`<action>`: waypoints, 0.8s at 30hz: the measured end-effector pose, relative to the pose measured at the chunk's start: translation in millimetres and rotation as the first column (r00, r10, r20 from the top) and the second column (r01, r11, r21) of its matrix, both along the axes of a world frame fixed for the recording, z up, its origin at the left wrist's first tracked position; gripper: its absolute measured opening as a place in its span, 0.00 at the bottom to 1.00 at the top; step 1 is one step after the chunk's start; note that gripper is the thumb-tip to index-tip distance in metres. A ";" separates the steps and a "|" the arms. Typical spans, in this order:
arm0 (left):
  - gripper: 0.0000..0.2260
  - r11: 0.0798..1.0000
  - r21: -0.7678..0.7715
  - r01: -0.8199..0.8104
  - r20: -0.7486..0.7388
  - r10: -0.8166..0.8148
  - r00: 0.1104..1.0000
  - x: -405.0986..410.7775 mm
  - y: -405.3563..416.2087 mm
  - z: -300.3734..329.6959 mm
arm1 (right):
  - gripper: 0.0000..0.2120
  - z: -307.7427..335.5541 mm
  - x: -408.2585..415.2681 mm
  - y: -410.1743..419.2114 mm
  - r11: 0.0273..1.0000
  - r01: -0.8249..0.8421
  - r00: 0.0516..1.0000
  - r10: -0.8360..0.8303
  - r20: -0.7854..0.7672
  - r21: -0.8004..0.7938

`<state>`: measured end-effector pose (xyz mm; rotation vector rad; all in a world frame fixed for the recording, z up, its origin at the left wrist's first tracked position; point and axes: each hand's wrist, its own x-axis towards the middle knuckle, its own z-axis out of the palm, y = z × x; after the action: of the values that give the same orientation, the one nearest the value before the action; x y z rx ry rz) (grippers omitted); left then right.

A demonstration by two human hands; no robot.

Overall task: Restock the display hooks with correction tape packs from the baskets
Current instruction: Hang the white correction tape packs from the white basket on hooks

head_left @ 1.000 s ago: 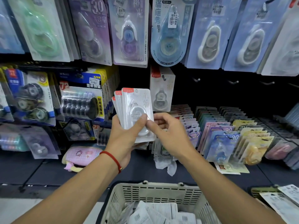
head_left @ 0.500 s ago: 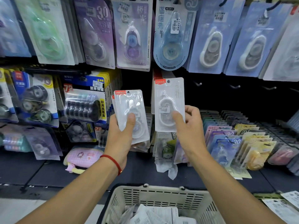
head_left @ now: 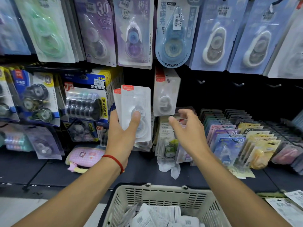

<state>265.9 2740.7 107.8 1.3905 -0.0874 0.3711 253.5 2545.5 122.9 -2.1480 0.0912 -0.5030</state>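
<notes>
The left hand (head_left: 122,136) grips a stack of clear, red-topped correction tape packs (head_left: 136,110), the rear ones mostly hidden. At two o'clock, the pack the right hand (head_left: 188,133) held half a second ago now hangs, motion-blurred, among the white red-topped packs (head_left: 165,97) on a hook; that hand is released, fingers spread just below. The beige slotted basket (head_left: 162,195) is cut off at six o'clock.

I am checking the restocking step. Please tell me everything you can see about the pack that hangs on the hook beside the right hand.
The hanging pack is a clear plastic blister on a whitish card with a red strip at its top. Inside shows a rounded grey-and-white correction tape with a small label. It hangs upright from a hook in the dark middle row, with at least one like pack behind it. It looks blurred. The right hand is open just below it, fingers apart, and appears not to touch it. The left hand holds other packs apart from it.
</notes>
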 end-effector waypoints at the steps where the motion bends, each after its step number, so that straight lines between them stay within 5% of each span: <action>1: 0.21 1.000 0.006 0.010 0.006 -0.010 1.000 -1.0 -1.6 -0.5 | 0.17 0.8 -1.2 1.8 0.998 -0.065 0.998 0.064 0.021 0.028; 5: 0.25 0.996 0.013 0.088 0.009 -0.088 0.996 -5.1 -9.7 -2.6 | 0.10 -2.6 -4.2 17.0 0.953 -0.287 0.958 0.286 0.019 0.095; 11: 0.24 0.981 -0.035 0.191 -0.001 -0.191 0.982 -7.1 -12.2 -0.1 | 0.14 -2.4 -2.5 19.0 0.914 -0.244 0.969 0.242 0.048 0.325; 14: 0.15 0.983 -0.029 0.182 -0.029 -0.183 0.983 -3.8 -10.4 -1.5 | 0.14 0.7 0.4 11.3 0.873 -0.194 0.980 0.157 0.120 0.447; 16: 0.07 0.988 -0.032 0.152 -0.059 -0.154 0.986 -0.5 -8.2 -5.1 | 0.14 3.2 2.0 4.8 0.867 -0.164 0.983 0.104 0.152 0.470; 24: 0.08 0.992 -0.052 0.119 -0.058 -0.122 0.991 -1.2 -6.7 -3.0 | 0.12 8.9 2.4 -0.7 0.852 -0.199 0.967 0.091 0.237 0.484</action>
<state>264.7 2734.0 104.8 1.3402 -0.1106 0.2286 255.9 2544.8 131.7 -1.5633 -0.0535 -0.5406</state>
